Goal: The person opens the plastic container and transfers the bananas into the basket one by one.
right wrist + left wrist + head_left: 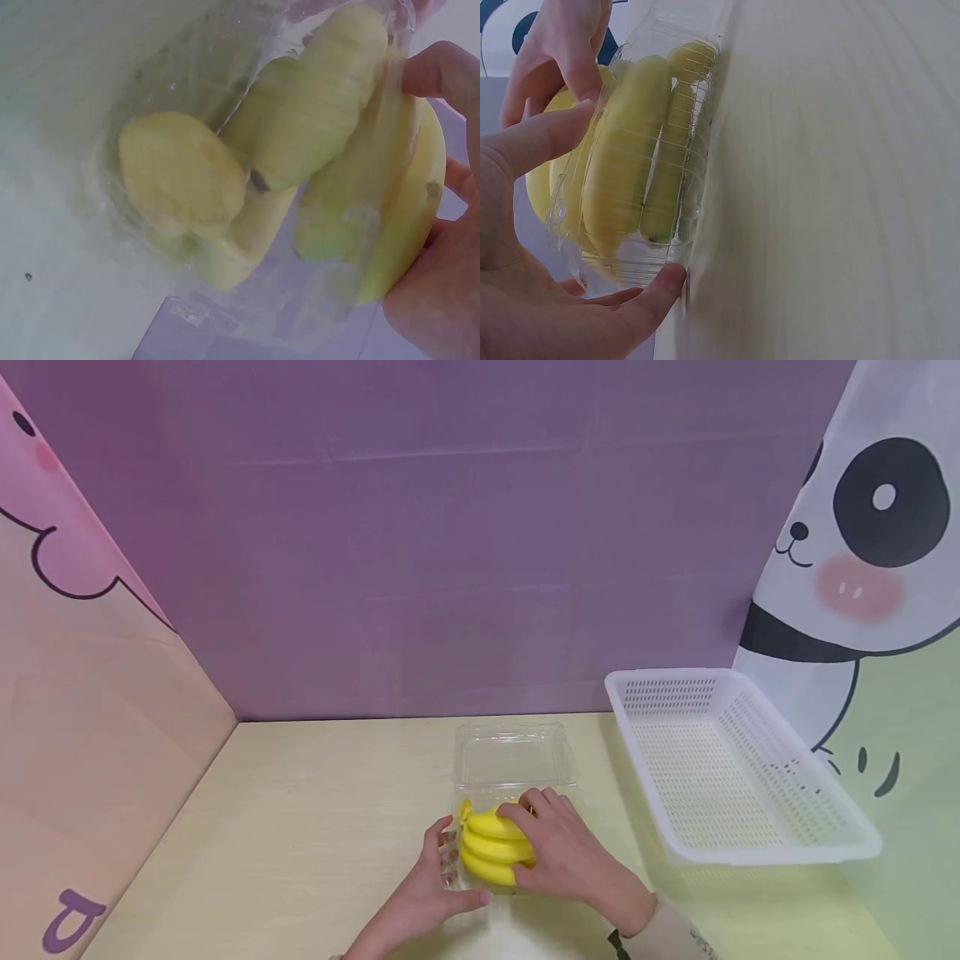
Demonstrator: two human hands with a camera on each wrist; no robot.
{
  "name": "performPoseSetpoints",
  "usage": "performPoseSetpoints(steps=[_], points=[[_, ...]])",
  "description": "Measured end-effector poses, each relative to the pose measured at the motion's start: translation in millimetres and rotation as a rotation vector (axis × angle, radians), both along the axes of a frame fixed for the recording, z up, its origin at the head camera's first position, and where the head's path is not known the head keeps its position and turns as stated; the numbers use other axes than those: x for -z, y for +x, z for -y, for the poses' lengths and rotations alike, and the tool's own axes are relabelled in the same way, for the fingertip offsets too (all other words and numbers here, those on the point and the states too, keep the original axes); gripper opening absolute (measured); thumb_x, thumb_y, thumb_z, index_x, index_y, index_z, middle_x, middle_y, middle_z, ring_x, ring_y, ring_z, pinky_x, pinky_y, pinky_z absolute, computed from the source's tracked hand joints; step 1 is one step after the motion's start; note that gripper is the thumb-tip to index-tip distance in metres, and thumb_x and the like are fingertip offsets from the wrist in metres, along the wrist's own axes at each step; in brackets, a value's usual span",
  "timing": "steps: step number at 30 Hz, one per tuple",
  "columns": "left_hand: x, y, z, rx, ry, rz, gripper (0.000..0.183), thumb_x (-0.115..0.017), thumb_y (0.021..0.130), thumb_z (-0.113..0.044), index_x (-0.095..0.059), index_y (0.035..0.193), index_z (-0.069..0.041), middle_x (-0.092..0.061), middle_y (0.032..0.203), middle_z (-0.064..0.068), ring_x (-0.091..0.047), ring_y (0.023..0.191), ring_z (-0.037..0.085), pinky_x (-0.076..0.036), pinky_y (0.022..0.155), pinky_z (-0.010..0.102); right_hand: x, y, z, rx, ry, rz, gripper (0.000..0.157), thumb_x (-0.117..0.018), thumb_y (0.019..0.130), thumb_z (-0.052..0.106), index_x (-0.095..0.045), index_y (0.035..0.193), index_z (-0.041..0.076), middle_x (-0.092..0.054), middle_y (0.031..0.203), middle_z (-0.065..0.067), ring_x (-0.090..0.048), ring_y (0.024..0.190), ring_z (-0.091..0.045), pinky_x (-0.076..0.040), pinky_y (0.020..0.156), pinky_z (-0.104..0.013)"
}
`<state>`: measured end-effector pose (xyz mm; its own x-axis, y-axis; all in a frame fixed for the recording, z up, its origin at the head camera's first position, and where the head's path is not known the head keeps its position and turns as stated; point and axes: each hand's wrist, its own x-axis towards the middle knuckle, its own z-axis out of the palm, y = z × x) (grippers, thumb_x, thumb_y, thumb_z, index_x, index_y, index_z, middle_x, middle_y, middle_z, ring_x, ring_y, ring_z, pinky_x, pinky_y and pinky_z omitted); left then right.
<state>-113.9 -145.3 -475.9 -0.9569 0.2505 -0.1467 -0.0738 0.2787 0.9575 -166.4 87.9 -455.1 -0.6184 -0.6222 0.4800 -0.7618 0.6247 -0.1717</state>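
Observation:
A clear plastic clamshell container [516,756] lies on the table with its lid folded back, away from the person. Yellow bananas [487,847] sit in its base, some heaped above the rim. My left hand [420,893] holds the container's left side, thumb near the front corner and the other fingers spread along the wall. From the right, my right hand [558,852] grips the top bananas, fingers over the far side and thumb at the near side. Through the clear wall, more bananas [626,150] show in the left wrist view, and a rounded yellow piece [180,172] in the right wrist view.
A white perforated plastic basket [660,793] stands on the right side of the pale wooden table [315,827]. A purple backdrop [450,568] rises behind the table, with printed cartoon panels at left and right.

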Motion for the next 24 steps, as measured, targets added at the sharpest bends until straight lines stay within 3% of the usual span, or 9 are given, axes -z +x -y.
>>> performPoseSetpoints(steps=[12,24], points=[[1.2,0.6,-0.6,0.001,-0.035,0.016,0.114,-0.088,0.081,-0.023,-0.006,0.158,-0.006,-0.023,0.155,0.034,-0.037,0.138,0.053,-0.04,0.107,0.063,-6.8,2.9,-4.4,0.004,0.001,0.018,0.061,-0.084,0.063,0.023,-0.063,0.12,0.016,-0.049,0.099,0.003,-0.043,0.087,-0.015,-0.042,0.076,-0.03],[1.9,-2.5,0.1,0.001,-0.04,0.029,0.115,-0.088,0.081,-0.025,-0.005,0.159,-0.008,-0.023,0.156,0.032,-0.036,0.138,0.053,-0.041,0.105,0.065,-17.5,0.2,-5.7,-0.016,-0.004,-0.077,0.061,-0.084,0.061,0.022,-0.062,0.118,0.017,-0.048,0.097,0.002,-0.043,0.084,-0.015,-0.041,0.073,-0.029]])
